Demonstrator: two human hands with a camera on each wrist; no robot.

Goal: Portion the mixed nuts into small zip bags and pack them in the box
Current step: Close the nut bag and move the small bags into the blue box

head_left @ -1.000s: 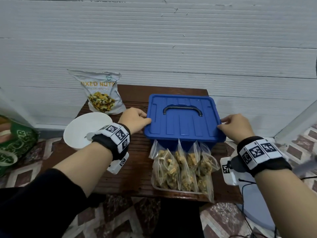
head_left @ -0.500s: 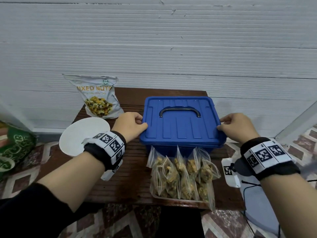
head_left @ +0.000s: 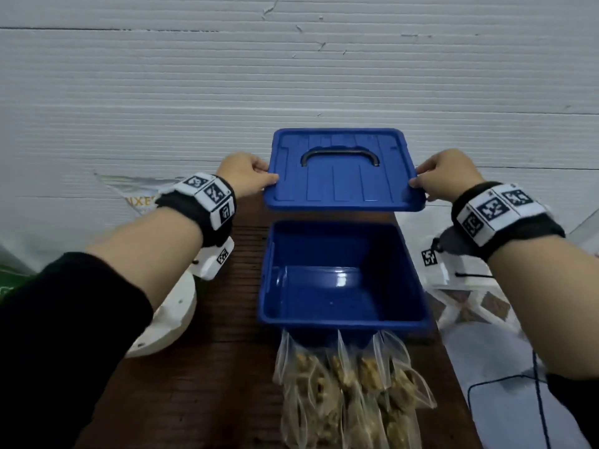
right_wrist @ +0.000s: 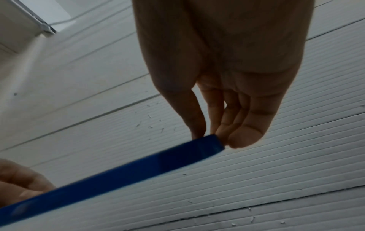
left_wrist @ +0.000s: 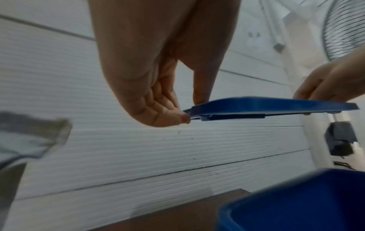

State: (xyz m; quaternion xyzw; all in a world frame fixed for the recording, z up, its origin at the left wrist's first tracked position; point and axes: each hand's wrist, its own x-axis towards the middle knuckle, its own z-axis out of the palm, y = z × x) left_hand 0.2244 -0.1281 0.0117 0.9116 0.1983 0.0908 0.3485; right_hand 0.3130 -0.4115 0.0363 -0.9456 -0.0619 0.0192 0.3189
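Above the open blue box (head_left: pixel 343 280) you hold its lid (head_left: pixel 343 171) level in the air, clear of the rim. Your left hand (head_left: pixel 246 176) pinches the lid's left edge and your right hand (head_left: pixel 449 175) pinches the right edge. From the head view you see the box standing on the wooden table (head_left: pixel 227 367), with the filled zip bags (head_left: pixel 350 390) lying just in front of it, a white bowl (head_left: pixel 168 315) to its left and the mixed nuts pouch (head_left: pixel 136 196) partly hidden behind your left wrist. Only the left wrist view shows the thumb on top and the curled fingers (left_wrist: pixel 168 115) under the rim; the right wrist view shows the same grip from below.
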